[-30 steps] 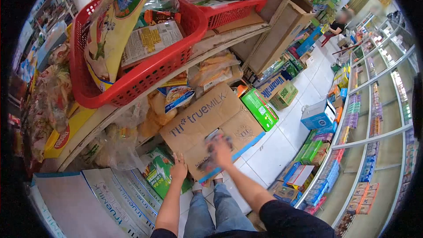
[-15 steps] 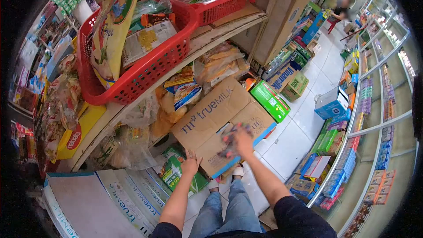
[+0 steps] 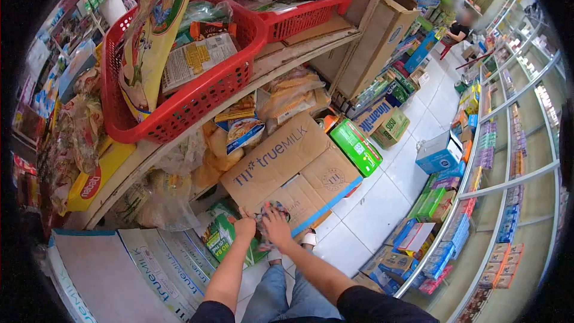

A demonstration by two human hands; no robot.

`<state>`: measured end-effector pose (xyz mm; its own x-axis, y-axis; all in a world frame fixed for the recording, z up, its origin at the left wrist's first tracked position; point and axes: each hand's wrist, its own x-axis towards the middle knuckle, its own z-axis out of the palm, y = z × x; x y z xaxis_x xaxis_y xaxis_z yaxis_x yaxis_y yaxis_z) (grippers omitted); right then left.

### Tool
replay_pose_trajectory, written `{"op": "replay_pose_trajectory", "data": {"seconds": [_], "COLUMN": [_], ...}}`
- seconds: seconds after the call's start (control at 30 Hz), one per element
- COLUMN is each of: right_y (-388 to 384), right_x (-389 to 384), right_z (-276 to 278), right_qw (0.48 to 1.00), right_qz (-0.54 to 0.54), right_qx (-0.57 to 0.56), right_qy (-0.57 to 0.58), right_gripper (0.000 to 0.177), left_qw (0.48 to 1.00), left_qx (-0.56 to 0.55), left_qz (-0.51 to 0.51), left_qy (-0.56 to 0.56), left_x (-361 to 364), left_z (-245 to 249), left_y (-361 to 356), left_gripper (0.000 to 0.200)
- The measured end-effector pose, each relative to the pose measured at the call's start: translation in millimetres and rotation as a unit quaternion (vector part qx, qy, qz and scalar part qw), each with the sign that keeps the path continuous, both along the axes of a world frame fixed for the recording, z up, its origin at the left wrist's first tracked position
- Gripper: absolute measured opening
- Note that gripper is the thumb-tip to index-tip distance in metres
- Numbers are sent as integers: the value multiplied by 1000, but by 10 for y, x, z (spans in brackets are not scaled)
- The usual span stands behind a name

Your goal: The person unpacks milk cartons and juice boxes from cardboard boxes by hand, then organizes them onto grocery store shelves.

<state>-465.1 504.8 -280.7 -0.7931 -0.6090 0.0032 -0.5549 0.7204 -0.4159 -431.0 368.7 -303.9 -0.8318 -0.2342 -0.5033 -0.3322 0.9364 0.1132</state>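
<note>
A brown TH true MILK carton (image 3: 287,170) with a blue edge lies in front of my legs. My right hand (image 3: 276,226) presses on a dark patterned cloth (image 3: 264,218) at the carton's lower left corner, fingers apart over the fabric. Right beside it, my left hand (image 3: 244,230) is closed at the same corner, touching the cloth's left side; what its fingers grip is hidden. A green box (image 3: 224,236) sits just below and left of that hand.
Red baskets (image 3: 179,107) of packets stand on the shelf at upper left. Flattened cartons (image 3: 149,269) lie at lower left. Green (image 3: 357,146) and blue-white boxes (image 3: 439,152) stand on the tiled floor, glass shelving (image 3: 502,185) on the right. A person (image 3: 459,30) sits far down the aisle.
My right hand has moved left and down across the carton with the cloth, close to my left hand. My left hand has gone from spread to closed. The view has shifted slightly.
</note>
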Motion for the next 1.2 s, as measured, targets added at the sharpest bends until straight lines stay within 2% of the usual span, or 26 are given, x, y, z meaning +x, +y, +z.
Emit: {"op": "replay_pose_trajectory", "data": {"seconds": [0.07,0.1,0.17,0.2,0.23,0.27,0.33,0.4,0.47,0.53,0.57,0.6,0.67,0.7,0.73,0.8,0.83,0.87,0.9,0.93,1.0,1.1,1.17,1.2], "right_y": [270,438,780,952,1126,1244,1209,1059,804,420,199,14,-225,-207,-162,37,227,463,734,962,1284,1077,726,488], "right_x": [-271,-494,-994,-1290,-1476,-1583,-1657,-1642,-1497,-992,-705,-426,23,-21,-15,-270,-558,-836,-1162,-1391,-1698,-1628,-1350,-1078], "right_z": [-97,-380,-81,106,199,262,394,309,-101,-212,-325,-429,-280,-256,-250,-53,154,46,115,87,235,279,40,-17], "right_qw": [987,987,994,993,994,973,968,961,961,990,992,993,996,996,995,994,994,994,998,971,955,963,962,976], "right_qz": [160,145,10,-19,-72,-121,-164,-203,-168,-113,-74,-34,13,12,48,97,106,26,-15,-117,-156,-204,-199,-182], "right_qx": [16,-41,101,111,35,-40,-22,-9,-101,-59,-64,-68,-85,-85,-75,-36,-8,-90,-41,24,63,-2,-38,-31], "right_qy": [12,62,-25,-33,80,192,187,186,195,66,77,95,27,29,41,36,16,53,34,207,243,177,180,119], "right_gripper": [34,33,32,34,32,30,31,31,45,41,39,37,29,29,26,21,21,20,23,26,32,39,38,34], "left_qw": [999,999,1000,1000,1000,999,999,996,988,981,977,978,996,991,991,993,992,992,993,994,990,991,989,986], "left_qx": [27,28,-13,-9,-17,-24,10,40,64,85,106,96,38,28,30,69,77,81,75,68,96,87,103,114], "left_qz": [23,15,-9,-18,-11,-2,-24,-44,-78,-66,-49,-47,-15,-16,-18,24,42,41,40,38,57,73,82,91], "left_qy": [-19,-21,1,-1,13,26,-20,-61,-119,-158,-180,-179,-85,-130,-132,-88,-93,-89,-78,-70,-89,-69,-74,-83], "left_x": [12,32,35,14,-31,-47,-59,-110,-217,-254,-292,-252,-156,-154,-71,16,28,31,49,76,51,36,22,4], "left_z": [-5,-57,-229,-136,94,206,-101,-171,-6,91,144,171,185,216,179,70,189,183,152,132,212,114,182,257], "left_y": [-19,-31,-27,1,47,100,3,-37,-67,-75,-110,-122,-58,-56,-83,-138,-121,-116,-131,-131,-146,-155,-154,-153], "left_gripper": [51,51,61,61,61,61,63,65,57,55,53,53,53,62,62,73,80,80,80,79,78,70,69,68]}}
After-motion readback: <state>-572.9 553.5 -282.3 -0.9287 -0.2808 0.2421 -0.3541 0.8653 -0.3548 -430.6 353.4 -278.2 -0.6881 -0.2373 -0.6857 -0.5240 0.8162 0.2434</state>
